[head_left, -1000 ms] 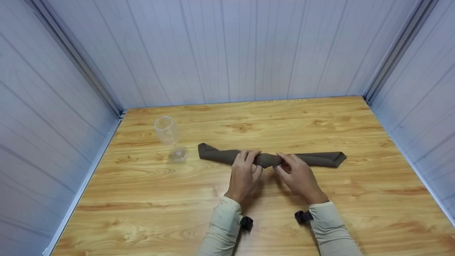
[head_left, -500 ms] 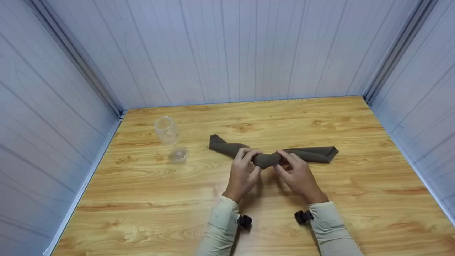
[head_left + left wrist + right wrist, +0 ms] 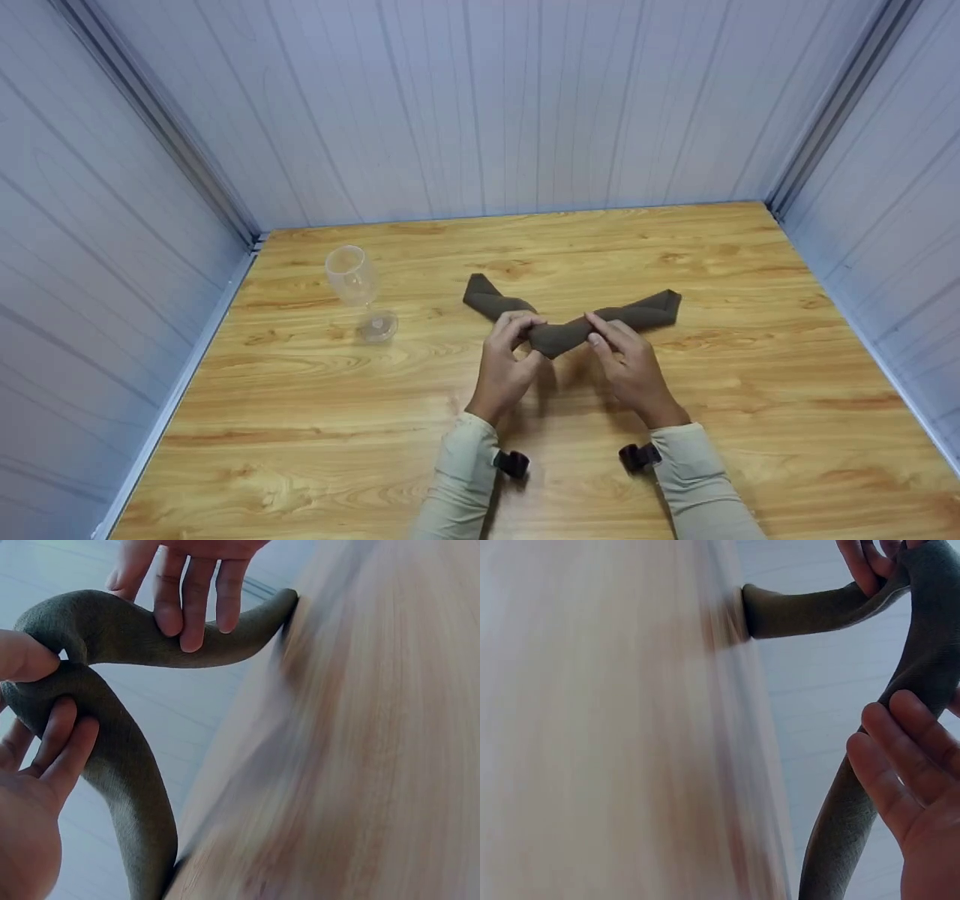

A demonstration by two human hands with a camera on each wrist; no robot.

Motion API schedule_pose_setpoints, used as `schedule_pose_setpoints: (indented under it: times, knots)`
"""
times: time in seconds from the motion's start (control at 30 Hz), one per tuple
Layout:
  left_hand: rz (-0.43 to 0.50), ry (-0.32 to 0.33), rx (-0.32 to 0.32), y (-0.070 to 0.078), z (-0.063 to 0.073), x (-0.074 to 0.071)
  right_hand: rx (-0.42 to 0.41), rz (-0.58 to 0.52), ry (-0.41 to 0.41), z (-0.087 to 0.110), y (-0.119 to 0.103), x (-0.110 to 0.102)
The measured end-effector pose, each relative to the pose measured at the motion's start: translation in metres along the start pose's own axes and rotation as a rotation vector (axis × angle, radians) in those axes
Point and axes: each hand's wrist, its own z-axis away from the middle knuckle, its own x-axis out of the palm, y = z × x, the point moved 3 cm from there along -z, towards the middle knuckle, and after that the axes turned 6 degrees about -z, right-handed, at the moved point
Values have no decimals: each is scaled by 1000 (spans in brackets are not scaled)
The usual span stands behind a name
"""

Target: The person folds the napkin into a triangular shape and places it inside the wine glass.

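A dark olive rolled cloth (image 3: 559, 339) is bent into a wide V, its middle toward the person and its two ends pointing to the back. The left hand (image 3: 506, 367) pinches it just left of the bend, thumb on the near side. On the right part, the right hand (image 3: 634, 369) holds the roll between thumb and fingers. In the left wrist view the cloth (image 3: 127, 630) is raised at its middle, while its ends touch the table. The right wrist view has the right hand's fingers (image 3: 904, 742) lying along the roll.
A clear stemmed glass (image 3: 352, 277) stands upright on the wooden table (image 3: 337, 420), left of the cloth. Pale panelled walls (image 3: 510, 105) enclose the table at the back and both sides. Dark wrist cameras (image 3: 514, 465) sit on both sleeves.
Both ends of the cloth have swung inward and toward the back, so the nearly straight roll is now a V. The left hand has shifted slightly left; the glass has not moved.
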Motion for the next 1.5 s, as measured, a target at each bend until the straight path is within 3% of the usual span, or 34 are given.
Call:
schedule_pose_setpoints:
  times: [0.13, 0.33, 0.4, 0.6, 0.93, 1.3, 1.5]
  knots:
    - [90, -7, -41, 16, -2, -7, -5, -19, 44, -2, -6, 1]
    - [232, 3, -67, -9, 1, -2, 107, -143, 77, -5, -40, 0]
    - [266, 3, -87, -7, 0, -2, 142, -178, 80, -5, -41, 0]
    - [313, -15, -124, -7, 0, -2, 188, -207, 103, -5, -39, 0]
    - [408, -37, -169, -18, 3, -2, 239, -381, 145, -5, -31, 3]
    - [475, -97, -225, -19, 5, -5, 317, -363, 154, -4, -32, 3]
    - [542, -97, -258, -17, 5, -5, 399, -402, 123, -1, -10, 9]
